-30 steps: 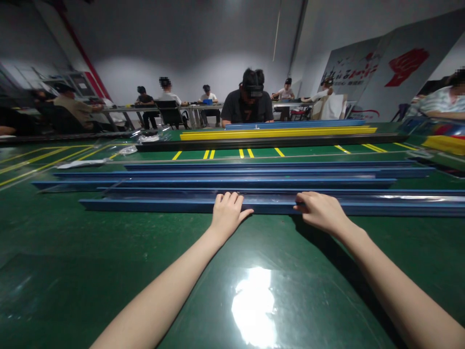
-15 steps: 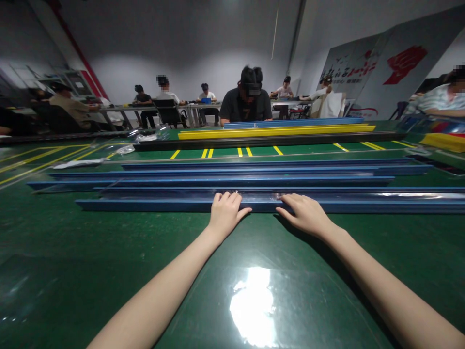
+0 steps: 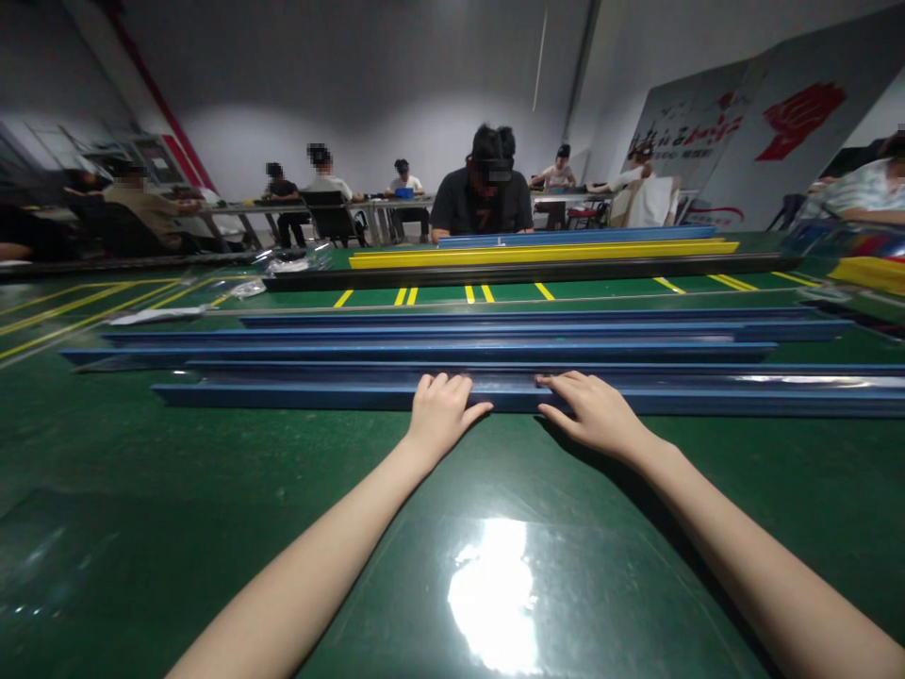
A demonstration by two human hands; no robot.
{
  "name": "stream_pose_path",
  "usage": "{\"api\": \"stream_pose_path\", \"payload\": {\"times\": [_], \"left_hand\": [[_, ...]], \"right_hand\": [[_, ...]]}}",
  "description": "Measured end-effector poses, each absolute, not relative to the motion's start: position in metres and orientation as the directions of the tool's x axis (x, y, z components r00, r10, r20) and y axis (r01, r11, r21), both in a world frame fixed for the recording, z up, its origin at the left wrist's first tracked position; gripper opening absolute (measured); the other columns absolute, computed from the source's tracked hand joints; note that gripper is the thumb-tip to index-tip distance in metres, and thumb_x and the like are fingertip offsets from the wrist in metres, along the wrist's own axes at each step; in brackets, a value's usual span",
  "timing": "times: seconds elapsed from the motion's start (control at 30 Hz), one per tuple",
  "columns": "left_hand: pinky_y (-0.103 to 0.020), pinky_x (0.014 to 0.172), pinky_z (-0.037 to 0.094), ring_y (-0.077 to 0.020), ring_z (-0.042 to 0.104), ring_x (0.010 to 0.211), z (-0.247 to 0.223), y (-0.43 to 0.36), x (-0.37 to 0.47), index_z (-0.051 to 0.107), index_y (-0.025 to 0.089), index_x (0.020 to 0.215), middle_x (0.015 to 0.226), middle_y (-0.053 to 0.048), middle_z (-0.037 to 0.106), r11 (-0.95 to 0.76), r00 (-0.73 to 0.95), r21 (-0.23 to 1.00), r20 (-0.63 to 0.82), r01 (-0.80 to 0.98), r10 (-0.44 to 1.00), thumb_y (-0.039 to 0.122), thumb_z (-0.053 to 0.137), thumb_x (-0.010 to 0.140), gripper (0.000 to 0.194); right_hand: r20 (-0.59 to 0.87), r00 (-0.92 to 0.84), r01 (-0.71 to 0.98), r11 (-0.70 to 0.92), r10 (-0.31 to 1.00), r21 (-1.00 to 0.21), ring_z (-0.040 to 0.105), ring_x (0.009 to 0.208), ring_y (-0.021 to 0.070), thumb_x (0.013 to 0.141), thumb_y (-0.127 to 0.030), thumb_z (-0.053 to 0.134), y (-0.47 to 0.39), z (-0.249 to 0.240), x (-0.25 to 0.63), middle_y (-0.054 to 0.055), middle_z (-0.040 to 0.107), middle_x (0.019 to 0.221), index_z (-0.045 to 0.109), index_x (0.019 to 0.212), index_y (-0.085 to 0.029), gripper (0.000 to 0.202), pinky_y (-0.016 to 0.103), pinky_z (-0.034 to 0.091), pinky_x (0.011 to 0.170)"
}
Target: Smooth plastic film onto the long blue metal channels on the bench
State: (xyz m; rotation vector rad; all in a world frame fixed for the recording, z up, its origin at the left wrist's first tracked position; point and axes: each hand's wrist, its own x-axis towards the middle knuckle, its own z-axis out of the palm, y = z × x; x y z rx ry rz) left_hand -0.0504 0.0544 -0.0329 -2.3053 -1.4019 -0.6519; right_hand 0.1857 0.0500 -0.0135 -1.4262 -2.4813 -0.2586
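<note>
A long blue channel-shaped profile (image 3: 283,394) lies crosswise in front of me on the green table, its right end running out of view. My left hand (image 3: 442,410) is closed over its near wall, fingers inside the channel and thumb along the front. Farther right, my right hand (image 3: 598,412) grips the same wall, fingertips inside and thumb in front. Something clear and shiny, like plastic film (image 3: 764,380), glints within the channel. Right behind it lie more blue profiles (image 3: 495,352), roughly parallel.
Across the table (image 3: 353,528) lie a black profile (image 3: 530,272), a yellow profile (image 3: 551,253) and another blue strip (image 3: 586,236). A person in a dark shirt (image 3: 481,203) sits opposite. Crumpled clear plastic (image 3: 293,267) rests at the back left; a yellow piece (image 3: 869,276) is far right.
Both hands stay on the blue profile in nearly the same spots. The view has shifted slightly, so the profiles appear a little farther right. The clear film's slanted edge at the left end looks lower.
</note>
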Motion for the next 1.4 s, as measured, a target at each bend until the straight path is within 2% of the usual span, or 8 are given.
{"api": "stream_pose_path", "payload": {"times": [0.77, 1.1, 1.4], "left_hand": [[-0.032, 0.067, 0.03, -0.0201, 0.053, 0.075, -0.0289, 0.0556, -0.0499, 0.058, 0.017, 0.077, 0.076, -0.005, 0.064, -0.413, 0.384, -0.066, 0.523, 0.908, 0.761, 0.055, 0.047, 0.079, 0.04], [-0.032, 0.067, 0.03, -0.0199, 0.054, 0.074, -0.0321, 0.0554, -0.0507, 0.056, 0.016, 0.079, 0.075, -0.005, 0.063, -0.408, 0.378, -0.077, 0.558, 0.91, 0.739, 0.056, 0.046, 0.079, 0.041], [-0.031, 0.067, 0.031, -0.0202, 0.055, 0.074, -0.0292, 0.055, -0.05, 0.055, 0.017, 0.077, 0.076, -0.005, 0.064, -0.403, 0.37, -0.058, 0.533, 0.913, 0.761, 0.056, 0.046, 0.079, 0.041]], "right_hand": [[0.33, -0.468, 0.876, 0.479, 0.82, 0.053, 0.055, 0.099, 0.0218, 0.086, -0.037, 0.038, 0.0481, -0.0135, 0.1823, 0.009, 0.061, 0.112, 0.055, 0.112, -0.015, 0.038, 0.033, 0.041, 0.081], [0.34, -0.472, 0.874, 0.482, 0.813, 0.062, 0.055, 0.1, 0.0216, 0.086, -0.037, 0.037, 0.0491, -0.0159, 0.1832, 0.009, 0.061, 0.113, 0.053, 0.114, -0.016, 0.038, 0.033, 0.041, 0.081], [0.331, -0.47, 0.876, 0.478, 0.819, 0.06, 0.054, 0.101, 0.0219, 0.086, -0.037, 0.037, 0.0474, -0.0141, 0.1822, 0.009, 0.06, 0.113, 0.053, 0.114, -0.016, 0.038, 0.034, 0.04, 0.081]]}}
